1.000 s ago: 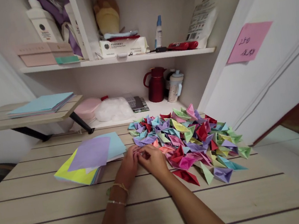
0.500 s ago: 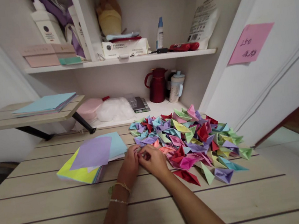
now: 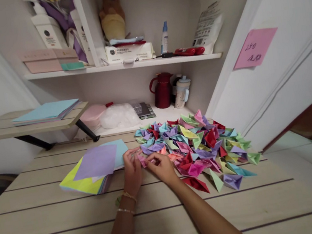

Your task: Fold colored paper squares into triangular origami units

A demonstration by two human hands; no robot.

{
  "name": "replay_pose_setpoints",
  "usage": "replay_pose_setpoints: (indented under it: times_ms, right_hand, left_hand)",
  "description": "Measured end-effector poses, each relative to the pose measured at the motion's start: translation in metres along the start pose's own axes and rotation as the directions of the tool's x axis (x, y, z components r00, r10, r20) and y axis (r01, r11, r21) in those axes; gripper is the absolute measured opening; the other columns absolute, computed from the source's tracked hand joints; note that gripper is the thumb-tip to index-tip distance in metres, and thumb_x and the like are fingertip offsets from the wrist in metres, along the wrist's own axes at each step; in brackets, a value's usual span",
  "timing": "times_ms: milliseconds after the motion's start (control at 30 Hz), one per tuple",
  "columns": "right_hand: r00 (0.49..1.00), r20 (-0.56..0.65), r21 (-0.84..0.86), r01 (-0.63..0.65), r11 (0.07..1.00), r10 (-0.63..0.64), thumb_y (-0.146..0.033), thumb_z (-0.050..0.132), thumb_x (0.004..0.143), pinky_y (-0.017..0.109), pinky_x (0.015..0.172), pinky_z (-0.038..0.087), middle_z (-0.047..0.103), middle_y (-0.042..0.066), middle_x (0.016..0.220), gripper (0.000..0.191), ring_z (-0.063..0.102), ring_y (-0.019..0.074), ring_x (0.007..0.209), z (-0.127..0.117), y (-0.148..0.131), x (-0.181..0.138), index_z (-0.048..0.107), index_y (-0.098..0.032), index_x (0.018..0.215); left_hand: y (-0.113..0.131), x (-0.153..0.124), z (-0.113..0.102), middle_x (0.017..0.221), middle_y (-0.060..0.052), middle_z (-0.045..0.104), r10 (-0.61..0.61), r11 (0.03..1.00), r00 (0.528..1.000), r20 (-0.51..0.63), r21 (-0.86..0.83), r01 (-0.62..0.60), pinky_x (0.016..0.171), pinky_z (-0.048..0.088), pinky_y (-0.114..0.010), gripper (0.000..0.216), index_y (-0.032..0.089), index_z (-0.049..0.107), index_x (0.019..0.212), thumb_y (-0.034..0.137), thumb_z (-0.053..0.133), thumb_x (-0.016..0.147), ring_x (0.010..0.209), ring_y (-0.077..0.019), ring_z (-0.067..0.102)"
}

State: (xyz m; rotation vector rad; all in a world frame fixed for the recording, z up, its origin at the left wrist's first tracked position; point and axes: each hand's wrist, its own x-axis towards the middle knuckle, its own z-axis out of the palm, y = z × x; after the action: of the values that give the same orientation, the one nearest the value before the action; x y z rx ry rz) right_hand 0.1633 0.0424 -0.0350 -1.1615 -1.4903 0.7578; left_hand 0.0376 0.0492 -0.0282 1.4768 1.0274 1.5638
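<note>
My left hand and my right hand meet over the wooden table, fingers pinched on a small pink folded paper between them. Just right of the hands lies a big heap of folded paper boats in red, purple, green, pink and blue. To the left of my left hand sits a stack of flat coloured paper sheets, purple on top, with yellow and blue below. Bracelets circle my left wrist.
A raised side shelf carries more blue paper. Behind are a red jug, a white cup, a pink box and a plastic bag. An upper shelf holds boxes, bottles and a plush toy. A pink note sticks on the right wall.
The hands have drawn slightly apart and shifted a little left, and the pink folded paper now shows between the fingers. The camera view dipped slightly.
</note>
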Motion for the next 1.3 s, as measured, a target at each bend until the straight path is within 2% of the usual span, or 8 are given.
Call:
replay_pose_setpoints:
  times_ms: [100, 233, 433, 567, 733, 900, 1067, 1300]
  right_hand:
    - [0.997, -0.020, 0.172, -0.070, 0.983, 0.074, -0.032, 0.059, 0.071, 0.021, 0.048, 0.038, 0.060, -0.001, 0.058, 0.016, 0.050, 0.0111, 0.051, -0.001, 0.006, 0.003, 0.063, -0.017, 0.070]
    - [0.988, -0.067, 0.396, -0.105, 0.912, 0.142, -0.039, 0.061, 0.070, 0.023, 0.049, 0.042, 0.060, -0.001, 0.059, 0.022, 0.053, 0.0116, 0.049, -0.002, 0.007, 0.005, 0.058, -0.018, 0.072]
    - [0.987, -0.072, 0.447, -0.095, 0.889, 0.141, -0.038, 0.065, 0.068, 0.025, 0.052, 0.043, 0.061, 0.000, 0.063, 0.021, 0.054, 0.0120, 0.052, -0.005, 0.006, 0.005, 0.059, -0.018, 0.070]
    - [0.990, -0.137, 0.298, 0.026, 0.954, 0.015, -0.034, 0.067, 0.068, 0.027, 0.062, 0.044, 0.061, 0.002, 0.076, 0.016, 0.055, 0.0140, 0.067, -0.008, 0.011, 0.005, 0.064, -0.018, 0.065]
    - [0.997, -0.054, 0.131, 0.068, 0.989, -0.062, -0.036, 0.060, 0.076, 0.028, 0.068, 0.044, 0.061, 0.004, 0.076, 0.019, 0.056, 0.0165, 0.075, -0.010, 0.009, 0.002, 0.068, -0.019, 0.072]
    - [0.997, -0.076, 0.134, -0.013, 0.991, 0.024, -0.040, 0.064, 0.072, 0.023, 0.053, 0.042, 0.060, 0.001, 0.073, 0.027, 0.050, 0.0111, 0.055, -0.005, 0.001, -0.004, 0.060, -0.019, 0.088]
    - [0.996, 0.084, -0.030, 0.007, 1.000, -0.005, -0.042, 0.061, 0.074, 0.020, 0.049, 0.037, 0.059, -0.002, 0.064, 0.025, 0.048, 0.0103, 0.053, -0.006, -0.008, -0.005, 0.064, -0.018, 0.083]
    - [0.984, 0.170, 0.022, 0.049, 0.999, -0.052, -0.043, 0.048, 0.083, 0.019, 0.044, 0.032, 0.051, -0.003, 0.050, 0.036, 0.044, 0.0093, 0.047, -0.007, -0.013, -0.005, 0.061, -0.015, 0.064]
  left_hand:
    - [0.001, 0.001, 0.001, 0.118, -0.015, 0.057, -0.175, 0.974, 0.984, 0.028, -0.142, 0.177, 0.087, 0.048, -0.037, 0.037, 0.019, 0.039, 0.113, 0.032, 0.052, 0.082, 0.107, -0.0209, 0.058]
    - [0.002, 0.001, 0.004, 0.113, -0.015, 0.062, -0.332, 0.886, 0.921, 0.202, -0.267, 0.378, 0.087, 0.048, -0.036, 0.047, 0.015, 0.049, 0.115, 0.037, 0.061, 0.075, 0.100, -0.0222, 0.061]
    - [0.003, 0.000, 0.008, 0.107, -0.015, 0.065, -0.310, 0.843, 0.892, 0.330, -0.337, 0.418, 0.090, 0.046, -0.037, 0.054, 0.013, 0.054, 0.118, 0.033, 0.066, 0.070, 0.100, -0.0236, 0.061]
    - [0.008, -0.002, 0.009, 0.106, -0.011, 0.066, -0.296, 0.853, 0.875, 0.383, -0.306, 0.423, 0.086, 0.047, -0.036, 0.048, 0.016, 0.056, 0.118, 0.037, 0.060, 0.075, 0.099, -0.0236, 0.060]
    - [0.010, -0.001, 0.006, 0.098, -0.009, 0.068, -0.269, 0.928, 0.911, 0.313, -0.167, 0.332, 0.087, 0.045, -0.033, 0.036, 0.015, 0.064, 0.100, 0.042, 0.053, 0.079, 0.097, -0.0217, 0.060]
    - [0.007, 0.000, 0.006, 0.094, -0.008, 0.068, -0.257, 0.941, 0.938, 0.233, -0.162, 0.298, 0.086, 0.045, -0.034, 0.037, 0.015, 0.064, 0.096, 0.045, 0.051, 0.079, 0.096, -0.0228, 0.059]
    - [0.009, -0.003, 0.008, 0.088, -0.007, 0.068, -0.285, 0.925, 0.941, 0.182, -0.204, 0.320, 0.082, 0.046, -0.034, 0.035, 0.015, 0.065, 0.089, 0.045, 0.057, 0.075, 0.090, -0.0223, 0.060]
    - [0.004, -0.004, 0.004, 0.076, -0.003, 0.066, -0.369, 0.902, 0.928, 0.055, -0.221, 0.371, 0.069, 0.046, -0.027, 0.036, 0.011, 0.067, 0.088, 0.042, 0.064, 0.068, 0.074, -0.0160, 0.059]
